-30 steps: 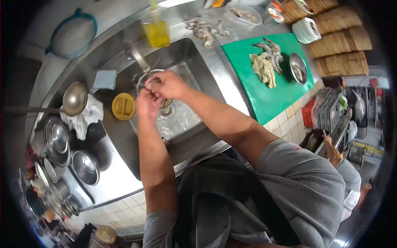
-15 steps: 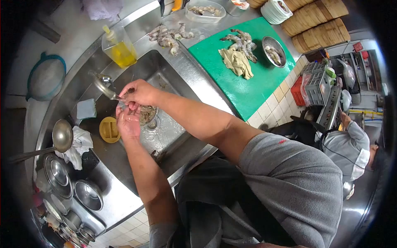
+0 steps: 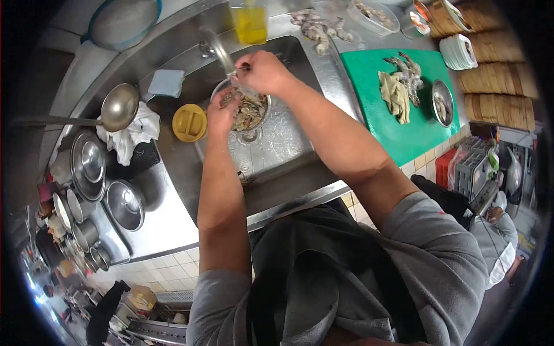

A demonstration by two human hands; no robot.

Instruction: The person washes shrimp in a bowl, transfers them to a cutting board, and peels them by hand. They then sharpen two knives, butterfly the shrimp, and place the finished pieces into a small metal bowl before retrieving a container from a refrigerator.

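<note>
At the running tap (image 3: 224,57), my right hand (image 3: 262,72) is closed in a pinch on a shrimp, mostly hidden by the fingers; a small dark end (image 3: 246,67) shows. My left hand (image 3: 220,115) is lower, at the left side of a metal bowl (image 3: 267,115) in the sink, its fingers apart over the contents. Shrimp heads and shells (image 3: 249,109) fill that bowl. Nothing held shows in the left hand. Some of its fingertips blend into the shells.
A yellow round strainer (image 3: 189,123) sits left of the bowl in the sink (image 3: 283,138). Right of it, a green cutting board (image 3: 381,141) bears shrimp (image 3: 412,81), a cloth (image 3: 395,98) and a small bowl (image 3: 443,104). A ladle (image 3: 120,106) lies left. Another person (image 3: 496,242) stands at right.
My hands have separated: the left has dropped to the bowl, while the right stays by the tap with its pinch. The camera view has shifted, showing more of the bowl.
</note>
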